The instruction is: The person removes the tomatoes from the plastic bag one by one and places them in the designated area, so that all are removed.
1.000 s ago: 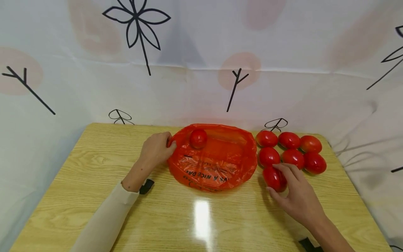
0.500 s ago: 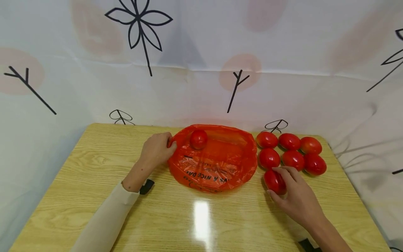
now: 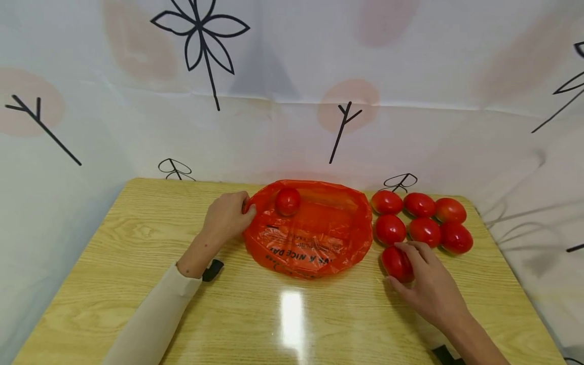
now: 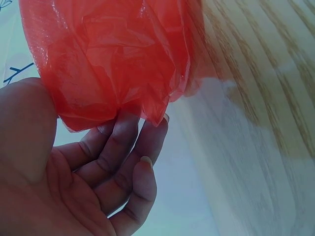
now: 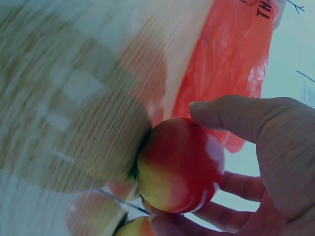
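Observation:
An orange-red plastic bag (image 3: 315, 261) with black print lies with its mouth spread wide. My left hand (image 3: 225, 215) pinches the bag's left edge between thumb and fingers; in the left wrist view, the crumpled film (image 4: 113, 59) runs down to the fingers. One round red fruit (image 3: 288, 202) sits in the bag at the back left. To the bag's right, my right hand (image 3: 431, 281) grips a glossy red fruit (image 3: 396, 263), thumb on one side and fingers on the other. The right wrist view shows this held fruit (image 5: 179, 164) red with a yellow patch, right at the tabletop.
Several more red fruits (image 3: 425, 231) stand in two rows beyond the right hand, close beside the bag. The pale wooden table (image 3: 137, 243) ends at a white patterned cloth (image 3: 283, 132) behind.
My right hand and the fruit it grips have shifted slightly toward the near edge, away from the other fruits. The left hand and the bag stay in place.

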`<action>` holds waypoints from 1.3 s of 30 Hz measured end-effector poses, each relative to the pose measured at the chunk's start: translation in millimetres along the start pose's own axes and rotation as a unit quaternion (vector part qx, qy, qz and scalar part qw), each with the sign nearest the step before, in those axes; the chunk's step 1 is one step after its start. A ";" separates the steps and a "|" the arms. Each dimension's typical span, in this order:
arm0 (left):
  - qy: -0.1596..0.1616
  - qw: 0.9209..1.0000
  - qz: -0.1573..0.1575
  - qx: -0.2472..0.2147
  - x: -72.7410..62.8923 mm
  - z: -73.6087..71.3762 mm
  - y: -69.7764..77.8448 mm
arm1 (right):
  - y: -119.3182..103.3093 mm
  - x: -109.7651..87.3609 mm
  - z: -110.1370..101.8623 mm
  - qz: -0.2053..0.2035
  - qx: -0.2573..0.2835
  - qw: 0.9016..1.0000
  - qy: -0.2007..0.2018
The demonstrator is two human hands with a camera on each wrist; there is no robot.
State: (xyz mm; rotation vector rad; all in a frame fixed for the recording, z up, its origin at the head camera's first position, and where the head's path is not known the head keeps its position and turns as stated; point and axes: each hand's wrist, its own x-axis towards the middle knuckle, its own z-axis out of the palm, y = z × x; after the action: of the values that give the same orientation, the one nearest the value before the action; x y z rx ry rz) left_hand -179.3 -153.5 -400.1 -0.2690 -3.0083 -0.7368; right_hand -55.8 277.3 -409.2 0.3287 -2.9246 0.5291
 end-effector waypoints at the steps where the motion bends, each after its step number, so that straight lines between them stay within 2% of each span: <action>1: 0.000 1.000 0.000 0.000 0.1 0.0 0.0 | 0.0 0.0 0.1 -0.003 0.000 1.000 0.003; 12: -0.004 1.000 -0.002 0.003 0.7 0.8 -0.4 | -4.2 3.1 -4.7 -0.063 -0.002 0.995 0.072; 16: -0.004 1.000 -0.001 0.001 0.6 0.6 -0.4 | -8.9 6.0 -6.3 -0.072 0.003 0.993 0.088; 26: -0.001 1.000 0.000 0.002 -0.1 0.2 0.6 | -28.8 16.3 -11.7 -0.081 0.018 0.992 0.093; 39: 0.002 1.000 0.004 0.000 -0.5 -0.4 2.1 | -48.7 32.2 -7.9 -0.116 0.031 0.988 0.101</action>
State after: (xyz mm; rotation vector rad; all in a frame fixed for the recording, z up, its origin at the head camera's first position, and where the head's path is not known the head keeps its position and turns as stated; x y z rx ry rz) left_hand -178.5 -151.9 -398.8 -0.2802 -3.0005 -0.7370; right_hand -74.3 229.6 -379.9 0.5788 -2.6341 0.5814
